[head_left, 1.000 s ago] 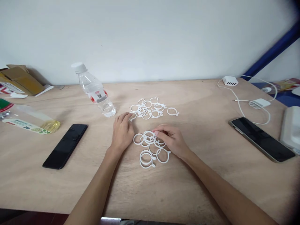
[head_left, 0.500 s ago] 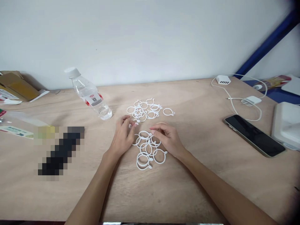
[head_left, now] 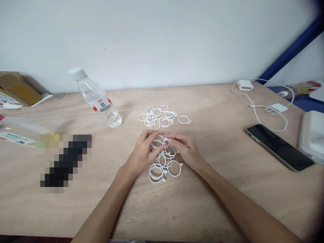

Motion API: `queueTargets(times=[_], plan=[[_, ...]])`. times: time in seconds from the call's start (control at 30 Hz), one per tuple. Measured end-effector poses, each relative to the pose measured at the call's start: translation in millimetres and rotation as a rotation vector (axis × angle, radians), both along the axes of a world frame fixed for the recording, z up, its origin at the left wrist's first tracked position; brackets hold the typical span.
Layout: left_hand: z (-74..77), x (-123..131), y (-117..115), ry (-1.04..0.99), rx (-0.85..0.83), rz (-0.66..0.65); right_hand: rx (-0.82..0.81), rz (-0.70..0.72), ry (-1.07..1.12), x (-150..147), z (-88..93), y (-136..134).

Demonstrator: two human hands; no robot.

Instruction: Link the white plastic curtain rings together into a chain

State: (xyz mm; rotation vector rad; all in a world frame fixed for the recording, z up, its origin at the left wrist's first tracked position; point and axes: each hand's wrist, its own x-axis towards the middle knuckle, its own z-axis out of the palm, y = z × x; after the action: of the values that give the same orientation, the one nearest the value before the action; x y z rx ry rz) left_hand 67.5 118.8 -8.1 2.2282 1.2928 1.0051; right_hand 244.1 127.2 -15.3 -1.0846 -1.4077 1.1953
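Two groups of white plastic rings lie on the wooden table (head_left: 215,189). The far pile of loose rings (head_left: 158,117) sits mid-table, with a single ring (head_left: 184,119) off to its right. A near cluster of linked rings (head_left: 164,163) lies under my hands. My left hand (head_left: 143,153) and my right hand (head_left: 183,148) meet at the cluster's top. Their fingertips are pinched on a white ring (head_left: 162,141) between them.
A tilted water bottle (head_left: 97,99) stands left of the far pile. A blurred dark object (head_left: 63,162) lies at the left, a phone (head_left: 278,146) at the right. White chargers and cables (head_left: 263,108) sit at the back right, a cardboard box (head_left: 15,89) at the back left.
My left hand took a ring from the far pile and drew back right to meet my right hand over the near cluster. The camera view shifted slightly.
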Motion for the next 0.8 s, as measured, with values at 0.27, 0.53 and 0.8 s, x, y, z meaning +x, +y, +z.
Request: queueTargets(times=[0.27, 0.53, 0.8], plan=[[7.1, 3, 0, -0.039, -0.118, -0.022, 0.073, 0.003, -0.086, 0, -1.8, -2], [3.7, 2, 2, -0.079, -0.139, 0.012, 0.075, -0.01, -0.083, 0, -2.6, -2], [-10.5, -3, 13, 0.079, -0.17, 0.135, 0.178, 0.04, -0.102, -2, -2.4, -3]])
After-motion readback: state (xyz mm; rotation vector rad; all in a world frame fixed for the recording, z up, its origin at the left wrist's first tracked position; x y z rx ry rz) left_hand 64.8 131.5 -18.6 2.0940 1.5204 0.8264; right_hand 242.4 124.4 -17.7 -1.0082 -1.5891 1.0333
